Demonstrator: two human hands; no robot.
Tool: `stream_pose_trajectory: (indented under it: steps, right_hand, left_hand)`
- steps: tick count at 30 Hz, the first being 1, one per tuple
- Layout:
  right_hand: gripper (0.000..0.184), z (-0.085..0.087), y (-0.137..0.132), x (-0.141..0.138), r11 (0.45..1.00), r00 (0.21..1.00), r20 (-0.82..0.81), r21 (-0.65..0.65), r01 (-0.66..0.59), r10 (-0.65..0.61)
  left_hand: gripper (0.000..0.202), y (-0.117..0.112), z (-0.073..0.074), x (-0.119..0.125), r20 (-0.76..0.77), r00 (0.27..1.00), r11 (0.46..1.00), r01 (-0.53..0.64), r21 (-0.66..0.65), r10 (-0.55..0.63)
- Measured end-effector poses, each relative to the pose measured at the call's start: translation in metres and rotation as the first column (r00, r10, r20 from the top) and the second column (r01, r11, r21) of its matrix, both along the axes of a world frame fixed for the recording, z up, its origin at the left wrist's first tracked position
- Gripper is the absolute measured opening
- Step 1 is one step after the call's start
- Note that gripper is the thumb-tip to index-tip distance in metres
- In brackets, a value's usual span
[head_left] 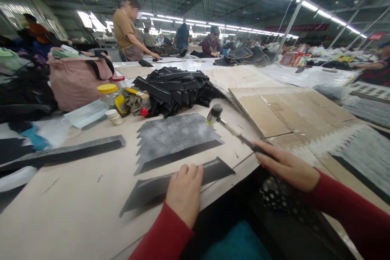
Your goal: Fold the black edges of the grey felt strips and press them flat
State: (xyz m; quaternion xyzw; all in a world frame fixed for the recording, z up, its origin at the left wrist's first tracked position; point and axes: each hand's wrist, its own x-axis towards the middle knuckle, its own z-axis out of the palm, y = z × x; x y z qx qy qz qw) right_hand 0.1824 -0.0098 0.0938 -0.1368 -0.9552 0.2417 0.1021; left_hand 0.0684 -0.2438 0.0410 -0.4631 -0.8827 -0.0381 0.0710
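My right hand (288, 166) is closed round the dark handle of a small mallet (217, 114). Its head, black at one end and yellow-green at the other, is raised over the table's cardboard top. My left hand (185, 189) lies over a black strip of material (213, 172) with slanted ends, its fingers resting on top and its thumb hidden. Just beyond this strip is a fan of overlapped black pieces (173, 138), greyish on their upper faces, with a jagged left edge. Farther back rises a heap of similar black pieces (176, 85).
At the left stand a yellow-lidded jar (109, 96), a small white bottle (113, 117), a brush (137, 92), a face mask (87, 118) and a pink bag (79, 77). Cardboard sheets (283, 109) cover the right side. A co-worker (128, 32) stands across the table.
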Motion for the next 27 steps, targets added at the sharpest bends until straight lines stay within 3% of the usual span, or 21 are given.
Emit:
stream_pose_trajectory:
  steps: [3, 6, 11, 13, 17, 21, 23, 27]
  right_hand:
    - [0.046, -0.009, -0.025, 0.034, 0.980, 0.991, 0.098, -0.184, -0.071, 0.090]
    - [0.048, -0.011, -0.034, 0.045, 0.969, 0.990, 0.132, -0.245, -0.014, 0.048]
    - [0.047, -0.022, -0.036, 0.050, 0.996, 1.000, -0.027, -0.085, 0.001, -0.003]
    - [0.043, -0.032, -0.036, 0.052, 0.999, 0.999, 0.000, -0.036, -0.033, 0.033]
    - [0.041, -0.036, -0.037, 0.051, 0.994, 0.993, 0.074, -0.068, -0.084, 0.089]
    - [0.044, -0.024, -0.042, 0.047, 0.996, 0.998, -0.050, -0.082, -0.038, 0.034]
    - [0.045, -0.027, -0.044, 0.045, 0.997, 0.997, -0.072, -0.068, -0.035, 0.030]
    - [0.041, -0.038, -0.044, 0.040, 0.989, 0.990, 0.068, -0.088, -0.119, 0.125]
  left_hand:
    - [0.036, -0.001, -0.001, 0.000, -0.008, 1.000, 1.000, 0.006, 0.001, -0.006]
    - [0.035, -0.003, -0.002, 0.001, -0.016, 1.000, 1.000, 0.004, -0.002, -0.004]
    - [0.035, -0.006, -0.002, 0.003, -0.009, 1.000, 0.999, -0.016, 0.042, 0.016]
    - [0.035, -0.007, -0.002, 0.004, 0.009, 0.999, 0.998, -0.031, 0.052, 0.031]
    - [0.036, -0.010, -0.002, 0.007, 0.040, 0.998, 0.998, -0.041, 0.056, 0.038]
    - [0.040, -0.016, -0.007, 0.009, 0.044, 0.998, 0.998, -0.041, 0.056, 0.039]
    - [0.042, -0.018, -0.011, 0.008, 0.041, 0.999, 0.998, -0.028, 0.062, 0.026]
    - [0.040, -0.022, -0.016, 0.004, 0.033, 0.999, 0.993, 0.014, 0.119, -0.018]
